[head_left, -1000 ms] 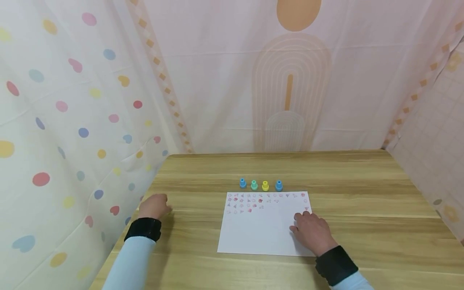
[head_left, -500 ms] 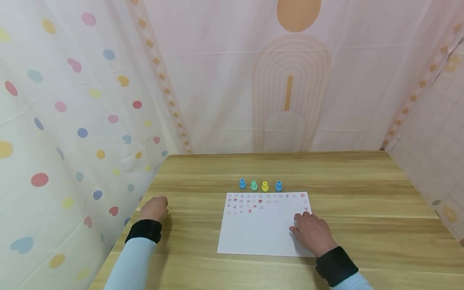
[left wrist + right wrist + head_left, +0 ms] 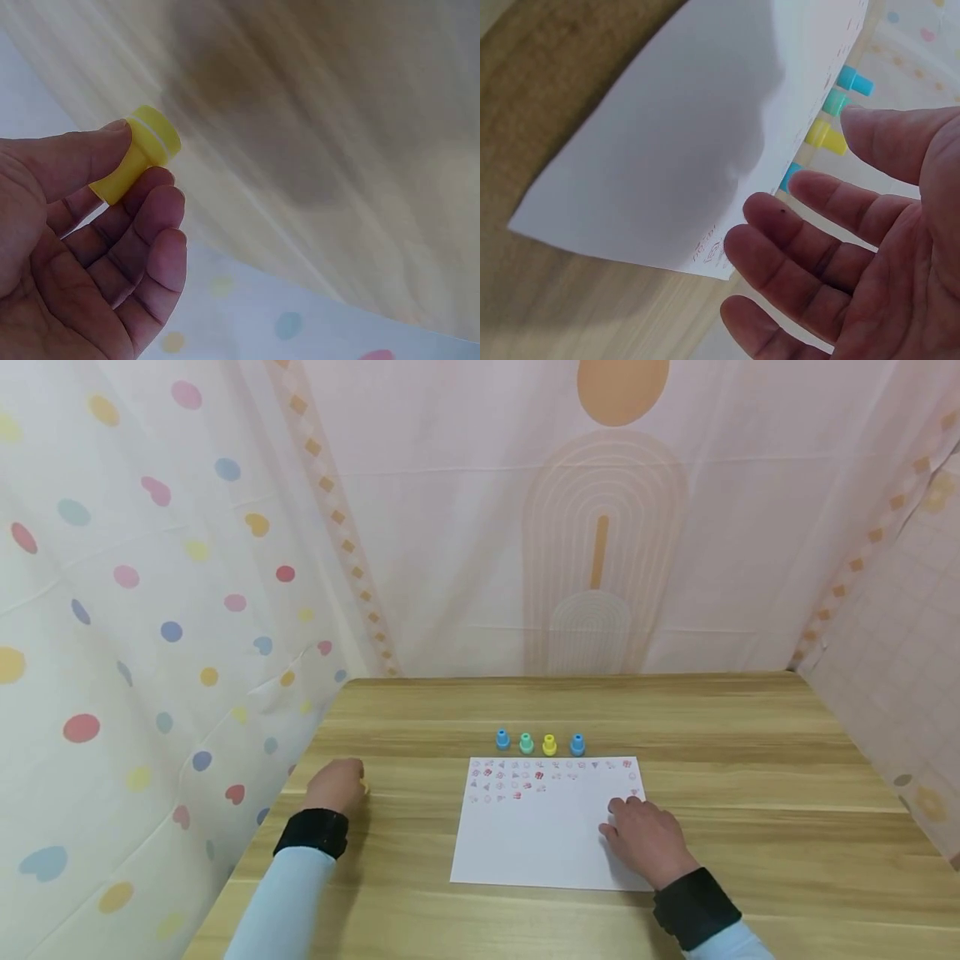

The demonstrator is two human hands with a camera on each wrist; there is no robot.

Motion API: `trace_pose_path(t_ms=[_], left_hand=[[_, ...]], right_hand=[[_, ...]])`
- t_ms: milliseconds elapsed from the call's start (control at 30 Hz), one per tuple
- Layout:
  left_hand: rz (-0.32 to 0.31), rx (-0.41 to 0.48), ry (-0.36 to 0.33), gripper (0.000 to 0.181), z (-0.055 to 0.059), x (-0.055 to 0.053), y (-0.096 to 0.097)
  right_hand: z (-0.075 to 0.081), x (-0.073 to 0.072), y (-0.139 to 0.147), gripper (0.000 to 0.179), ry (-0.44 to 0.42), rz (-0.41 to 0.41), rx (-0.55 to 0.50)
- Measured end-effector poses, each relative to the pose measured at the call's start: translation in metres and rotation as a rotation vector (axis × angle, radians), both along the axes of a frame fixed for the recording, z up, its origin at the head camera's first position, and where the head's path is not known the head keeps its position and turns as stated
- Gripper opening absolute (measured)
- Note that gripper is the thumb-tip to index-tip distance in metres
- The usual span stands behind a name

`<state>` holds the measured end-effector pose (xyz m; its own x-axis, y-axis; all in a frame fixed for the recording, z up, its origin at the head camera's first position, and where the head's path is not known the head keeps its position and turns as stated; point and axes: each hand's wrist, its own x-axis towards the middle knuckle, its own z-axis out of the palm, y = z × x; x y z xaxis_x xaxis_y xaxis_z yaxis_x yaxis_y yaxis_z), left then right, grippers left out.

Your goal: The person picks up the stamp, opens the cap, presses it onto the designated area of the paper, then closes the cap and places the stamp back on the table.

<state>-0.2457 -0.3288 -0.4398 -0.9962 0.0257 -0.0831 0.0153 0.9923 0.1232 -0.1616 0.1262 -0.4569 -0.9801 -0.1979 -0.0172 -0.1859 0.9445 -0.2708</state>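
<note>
Between thumb and fingers my left hand [image 3: 97,232] pinches a small yellow stamp [image 3: 141,154], held above the wooden table left of the paper. In the head view the left hand [image 3: 336,787] hides most of that stamp. My right hand [image 3: 647,842] is at the right edge of a white sheet of paper [image 3: 540,843], its fingers loosely bent and holding nothing. Small red and purple stamped prints [image 3: 527,786] run in rows across the sheet's upper part and down its right edge. In the right wrist view the right hand [image 3: 840,247] has its fingers spread apart.
Behind the paper's far edge stand a blue stamp [image 3: 502,740], a green stamp [image 3: 527,744], a yellow stamp [image 3: 550,745] and another blue stamp [image 3: 577,745], all upright. Patterned curtains [image 3: 450,527] border the wooden table [image 3: 750,760] at the back and left.
My left hand has moved to the right with the yellow stamp, which has come partly into sight at its fingertips. My right hand and the paper stay where they were.
</note>
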Motion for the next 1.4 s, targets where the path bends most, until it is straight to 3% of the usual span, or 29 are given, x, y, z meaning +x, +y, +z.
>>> trace_pose_path(t_ms=[367,833,1400], left_hand=[[-0.076,0.002,0.085,0.014,0.008,-0.004,0.044],[-0.133,0.0,0.089,0.017,0.015,-0.002,0.098],[-0.226,0.071,0.121,0.01,0.011,0.002,0.149]], right_hand=[[0.0,0.0,0.0,0.031,0.022,-0.004,0.004],[-0.002,0.0,0.001,0.031,0.027,-0.008,0.007],[-0.003,-0.001,-0.002,0.03,0.014,-0.035,-0.009]])
